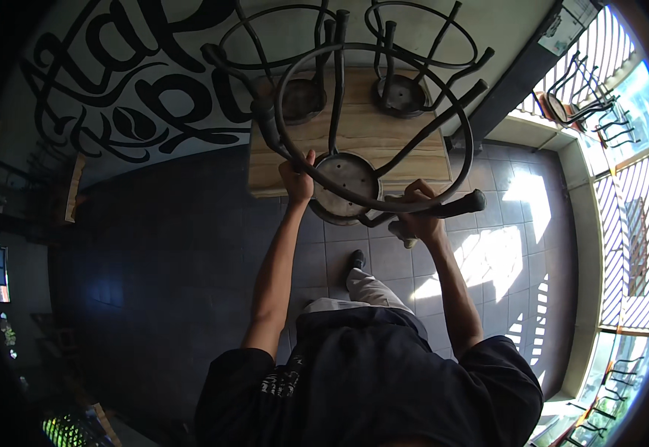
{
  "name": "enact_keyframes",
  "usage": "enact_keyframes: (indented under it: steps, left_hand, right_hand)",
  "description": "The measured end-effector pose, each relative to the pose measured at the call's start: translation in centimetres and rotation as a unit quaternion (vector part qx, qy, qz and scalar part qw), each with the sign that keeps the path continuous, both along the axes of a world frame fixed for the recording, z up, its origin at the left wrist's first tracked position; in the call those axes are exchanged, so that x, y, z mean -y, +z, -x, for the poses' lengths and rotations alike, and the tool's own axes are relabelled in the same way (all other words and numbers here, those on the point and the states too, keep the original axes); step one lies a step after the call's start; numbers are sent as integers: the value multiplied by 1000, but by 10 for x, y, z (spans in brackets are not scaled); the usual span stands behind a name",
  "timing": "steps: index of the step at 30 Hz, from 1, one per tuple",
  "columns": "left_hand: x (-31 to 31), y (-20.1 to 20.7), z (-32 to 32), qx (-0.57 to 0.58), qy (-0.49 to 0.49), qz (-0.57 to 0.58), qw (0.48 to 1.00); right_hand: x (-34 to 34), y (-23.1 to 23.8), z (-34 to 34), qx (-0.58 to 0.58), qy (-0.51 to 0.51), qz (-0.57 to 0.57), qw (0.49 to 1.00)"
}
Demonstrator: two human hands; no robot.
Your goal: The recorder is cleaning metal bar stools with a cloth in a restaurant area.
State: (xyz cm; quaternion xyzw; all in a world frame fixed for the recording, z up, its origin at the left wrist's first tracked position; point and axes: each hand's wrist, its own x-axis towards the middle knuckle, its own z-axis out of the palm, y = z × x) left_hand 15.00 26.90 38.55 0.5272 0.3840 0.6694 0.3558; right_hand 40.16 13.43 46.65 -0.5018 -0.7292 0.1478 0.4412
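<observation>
An upside-down metal stool point(345, 186) with a round seat and a ring around its dark legs is at the near edge of the wooden table point(287, 145). Its legs point up toward me. My left hand point(296, 180) is closed around the stool's left side, by the ring and a leg. On the right, my right hand point(421, 211) is closed near the ring and a lower leg. A crumpled greyish-tan thing, perhaps a cloth point(402, 231), shows beneath my right hand; how it is held is partly hidden.
Two more stools point(301, 100) point(401, 97) are upturned on the table's far part, against the wall with black lettering point(146, 97). Dark floor tiles point(190, 238) surround my feet. A low ledge point(581, 223) and bright windows run along the right.
</observation>
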Motion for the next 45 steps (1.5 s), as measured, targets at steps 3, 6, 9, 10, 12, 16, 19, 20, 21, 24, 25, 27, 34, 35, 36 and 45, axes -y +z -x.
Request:
enact_keyframes:
  steps: [3, 6, 9, 10, 12, 16, 19, 20, 21, 24, 25, 27, 34, 35, 36, 45]
  left_hand:
    - [-28, -2, -22, -21, 27, 38, 999]
    - [-59, -18, -33, 60, 21, 29, 998]
    - [-74, -52, -31, 45, 67, 27, 996]
    - [-78, -61, -29, 30, 91, 28, 995]
    - [-84, -69, -30, 53, 75, 41, 995]
    - [-96, -70, -33, 117, 35, 113, 986]
    - [-109, -60, -47, 175, 61, 168, 968]
    - [-115, -64, -29, 171, 72, 165, 969]
    - [-122, -67, -11, 115, 78, 183, 973]
    - [-114, -60, -13, -18, 93, 190, 977]
    - [-108, -50, -24, -96, 103, 171, 975]
    - [-100, -44, -13, -88, 70, 125, 986]
    - [25, -2, -41, 114, -88, -6, 990]
    - [39, 14, -49, 114, -126, -54, 984]
    - [45, 27, -53, 204, -182, -42, 961]
    - [-2, 77, -28, 174, -148, 199, 953]
  right_hand:
    - [-24, -20, -13, -24, -25, 18, 999]
    - [-48, -17, -19, 10, -31, 13, 999]
    - [-66, -24, -22, 215, 3, -104, 971]
    - [-66, -26, -20, 152, 5, -63, 986]
    - [-68, -30, -20, 100, 7, -33, 994]
    - [-75, -47, -19, 17, -16, 26, 999]
    - [-90, -68, -16, 15, 13, 49, 999]
    - [-93, -61, 4, 2, -2, 75, 997]
    - [-96, -49, 22, -9, -18, 97, 995]
    - [-99, -52, 36, 30, 10, 89, 996]
    - [-98, -49, 33, 22, 17, 87, 996]
    - [-93, -32, 41, 19, 23, 65, 997]
    - [-53, -45, -17, -255, -155, 16, 954]
    - [-60, -33, -24, -235, -192, -8, 953]
    - [-66, -14, -23, -239, -201, -8, 950]
    - [-97, 8, 0, -351, -207, 35, 913]
